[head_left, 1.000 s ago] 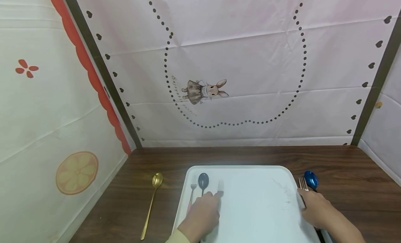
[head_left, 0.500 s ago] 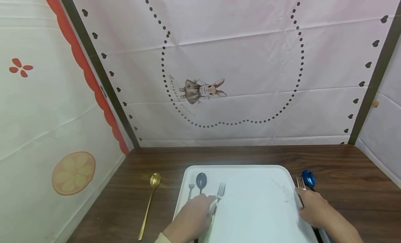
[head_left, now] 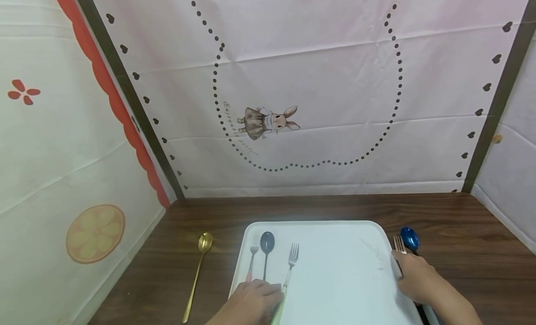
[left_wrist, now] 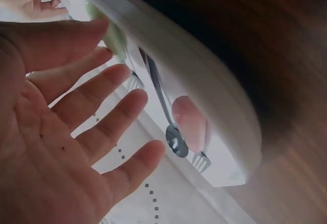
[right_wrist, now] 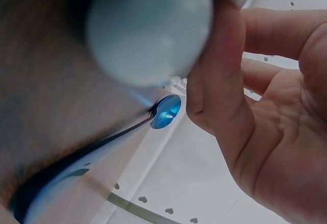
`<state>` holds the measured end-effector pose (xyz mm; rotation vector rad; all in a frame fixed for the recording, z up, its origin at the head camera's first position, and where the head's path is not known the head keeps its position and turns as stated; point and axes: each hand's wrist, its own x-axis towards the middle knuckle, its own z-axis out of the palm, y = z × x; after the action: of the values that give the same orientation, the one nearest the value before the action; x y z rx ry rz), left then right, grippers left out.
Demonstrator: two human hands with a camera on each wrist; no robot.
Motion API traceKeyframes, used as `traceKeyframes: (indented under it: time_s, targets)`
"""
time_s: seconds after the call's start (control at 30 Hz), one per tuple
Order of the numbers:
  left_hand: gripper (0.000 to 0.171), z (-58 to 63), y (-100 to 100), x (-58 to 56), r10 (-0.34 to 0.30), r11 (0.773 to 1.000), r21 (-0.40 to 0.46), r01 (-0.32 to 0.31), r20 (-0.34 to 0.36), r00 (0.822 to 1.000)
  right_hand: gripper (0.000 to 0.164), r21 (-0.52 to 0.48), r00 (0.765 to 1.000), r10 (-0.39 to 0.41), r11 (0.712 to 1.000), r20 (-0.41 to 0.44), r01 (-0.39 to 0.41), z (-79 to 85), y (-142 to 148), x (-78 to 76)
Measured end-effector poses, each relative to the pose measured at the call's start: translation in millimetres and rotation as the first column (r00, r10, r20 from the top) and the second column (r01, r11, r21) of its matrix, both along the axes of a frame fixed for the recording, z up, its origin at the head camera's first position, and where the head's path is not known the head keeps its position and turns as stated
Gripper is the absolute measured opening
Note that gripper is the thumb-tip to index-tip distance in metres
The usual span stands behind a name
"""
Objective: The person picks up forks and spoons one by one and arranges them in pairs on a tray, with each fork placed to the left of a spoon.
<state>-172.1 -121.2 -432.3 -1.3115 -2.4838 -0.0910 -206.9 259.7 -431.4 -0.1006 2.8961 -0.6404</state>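
My left hand [head_left: 255, 301] hovers low over the left part of the white tray [head_left: 335, 274], fingers loosely spread and holding nothing in the left wrist view. Close by lies a fork [head_left: 293, 257] with a green handle, partly behind the hand. Further left on the tray are a fork [head_left: 253, 248] with a pink handle and a dark spoon [head_left: 266, 245]. At the tray's right edge is my right hand [head_left: 418, 278], fingers bent. A copper-toned fork [head_left: 399, 244] shows beyond its fingertips; its handle is mostly hidden. A blue spoon [head_left: 409, 238] lies just beside it.
A long gold spoon [head_left: 198, 269] rests on the wooden table [head_left: 226, 208] left of the tray. Patterned cloth walls [head_left: 335, 92] stand behind and at both sides. A blurred pale rounded shape [right_wrist: 148, 29] fills much of the right wrist view.
My left hand has let go of the green-handled fork and drawn back toward the near side. That fork now shows more fully on the tray. The right hand keeps its place.
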Motion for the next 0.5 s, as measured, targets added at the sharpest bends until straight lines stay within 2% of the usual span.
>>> traceKeyframes:
  time_s: [0.27,0.43,0.5]
  targets:
    - [0.039,-2.0,9.4,2.6,0.041,0.997,-0.062,-0.04,0.017,0.999,0.054,-0.005,0.999,-0.027,1.0,0.022,0.027,1.5,-2.5,0.9]
    - [0.058,1.2,17.0,-0.3,0.03,0.996,-0.09,-0.03,0.007,1.0,0.054,-0.011,0.999,-0.035,0.999,0.04,0.036,2.5,-3.2,0.8]
    - [0.061,2.7,20.6,-2.3,0.021,0.996,-0.085,-0.021,-0.006,1.0,0.054,-0.01,0.998,-0.036,0.999,0.042,0.036,2.5,-3.1,0.6]
